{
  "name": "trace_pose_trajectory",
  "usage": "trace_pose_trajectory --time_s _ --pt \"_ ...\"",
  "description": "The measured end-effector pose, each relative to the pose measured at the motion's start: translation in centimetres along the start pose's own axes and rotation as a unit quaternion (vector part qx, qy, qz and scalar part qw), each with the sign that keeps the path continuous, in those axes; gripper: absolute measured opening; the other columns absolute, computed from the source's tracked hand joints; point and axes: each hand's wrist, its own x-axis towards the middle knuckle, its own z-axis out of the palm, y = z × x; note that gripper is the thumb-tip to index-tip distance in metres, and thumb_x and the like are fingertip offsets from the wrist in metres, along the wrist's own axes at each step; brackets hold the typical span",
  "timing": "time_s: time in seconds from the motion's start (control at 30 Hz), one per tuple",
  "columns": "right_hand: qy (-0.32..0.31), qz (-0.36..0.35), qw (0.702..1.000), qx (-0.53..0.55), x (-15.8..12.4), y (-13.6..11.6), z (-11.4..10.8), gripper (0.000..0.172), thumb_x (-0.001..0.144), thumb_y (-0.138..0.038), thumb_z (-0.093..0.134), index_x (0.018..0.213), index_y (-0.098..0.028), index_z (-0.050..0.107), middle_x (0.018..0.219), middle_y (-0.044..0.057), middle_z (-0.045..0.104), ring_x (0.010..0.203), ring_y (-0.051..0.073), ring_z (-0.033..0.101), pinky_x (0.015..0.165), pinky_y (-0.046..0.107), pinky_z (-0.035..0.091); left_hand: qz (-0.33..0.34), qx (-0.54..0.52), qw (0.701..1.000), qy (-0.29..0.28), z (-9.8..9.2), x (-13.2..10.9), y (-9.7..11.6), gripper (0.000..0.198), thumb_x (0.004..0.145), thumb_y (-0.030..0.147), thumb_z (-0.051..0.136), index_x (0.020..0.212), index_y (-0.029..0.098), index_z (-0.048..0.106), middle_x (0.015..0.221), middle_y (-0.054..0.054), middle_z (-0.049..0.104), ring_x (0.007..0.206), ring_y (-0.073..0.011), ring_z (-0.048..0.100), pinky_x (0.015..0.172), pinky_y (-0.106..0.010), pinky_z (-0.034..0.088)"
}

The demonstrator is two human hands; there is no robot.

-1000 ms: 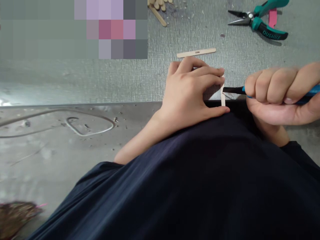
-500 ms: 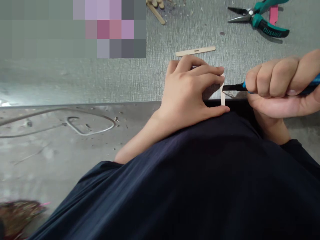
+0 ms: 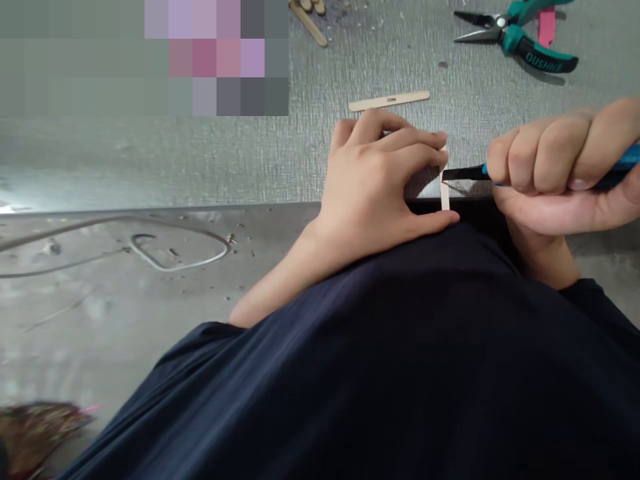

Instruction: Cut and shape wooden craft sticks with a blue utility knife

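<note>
At the table's front edge, my left hand [image 3: 377, 170] holds a pale wooden craft stick [image 3: 445, 196] between its thumb and fingertips. My right hand [image 3: 560, 167] is closed in a fist round the blue handle of a utility knife [image 3: 463, 174]. The knife's dark blade points left, and its tip touches the middle of the stick. Beyond my left hand lies another craft stick [image 3: 410, 98] with a small slot near its middle.
Teal-and-black pliers [image 3: 515, 33] lie at the far right beside a pink piece [image 3: 547, 25]. Several craft sticks [image 3: 311, 23] are at the back of the grey table [image 3: 225, 160]. Below the edge, a bent metal rod [image 3: 175, 267] shows at the left above a littered floor [image 3: 150, 300].
Both hands keep their grips, and the knife tip stays on the craft stick. The whole view has shifted very slightly.
</note>
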Motion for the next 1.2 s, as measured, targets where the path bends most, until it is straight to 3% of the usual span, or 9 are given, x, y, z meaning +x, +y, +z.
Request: trace_pose_trajectory --time_s 0.23,0.53,0.8,0.97,1.2 --pt "-0.029 0.022 0.999 0.009 0.7 -0.4 0.1 0.067 0.102 -0.053 0.072 0.061 -0.024 0.027 0.05 -0.008 0.03 0.044 0.006 0.022 0.056 0.03 0.04 0.01 0.009 1.0 0.009 0.7 0.0 -0.2 0.071 0.093 0.083 0.07 0.143 0.032 0.075 0.157 -0.002 0.07 0.147 -0.0449 0.05 0.125 -0.069 0.035" --pt "-0.095 -0.006 0.995 -0.012 1.2 0.0 -0.3 0.066 0.103 -0.052 0.068 0.06 -0.025 0.026 0.045 -0.008 0.026 0.041 0.006 0.018 0.05 0.031 0.033 0.01 0.044 0.999 0.01 0.8 -0.1 -0.2 0.053 0.098 0.068 0.071 0.141 0.038 0.077 0.157 0.001 0.069 0.146 -0.0453 0.05 0.123 -0.072 0.037" --pt "-0.033 -0.049 0.997 -0.046 -0.5 -0.6 1.3 0.061 0.107 -0.045 0.06 0.061 -0.024 0.026 0.045 -0.009 0.025 0.039 0.005 0.017 0.051 0.029 0.033 0.033 0.022 0.999 -0.015 0.2 0.2 -0.4 0.054 0.101 0.066 0.064 0.147 0.041 0.075 0.164 0.0 0.063 0.147 -0.0473 0.047 0.123 -0.076 0.033" --pt "0.027 0.014 0.996 -0.09 -1.5 -1.1 1.8 0.066 0.103 -0.052 0.071 0.061 -0.024 0.028 0.048 -0.009 0.028 0.042 0.006 0.025 0.056 0.031 0.044 0.061 0.037 0.996 -0.056 -0.1 0.8 -0.6 0.072 0.097 0.085 0.059 0.159 0.048 0.064 0.174 0.0 0.052 0.157 -0.0516 0.04 0.128 -0.079 0.024" --pt "0.012 -0.028 0.998 -0.058 -1.4 -0.6 1.2 0.065 0.106 -0.047 0.062 0.059 -0.024 0.024 0.046 -0.008 0.024 0.04 0.006 0.022 0.053 0.031 0.04 0.084 0.048 0.991 -0.091 -0.7 1.8 -1.0 0.071 0.098 0.084 0.053 0.161 0.052 0.06 0.182 0.005 0.043 0.169 -0.0486 0.03 0.132 -0.077 0.022"
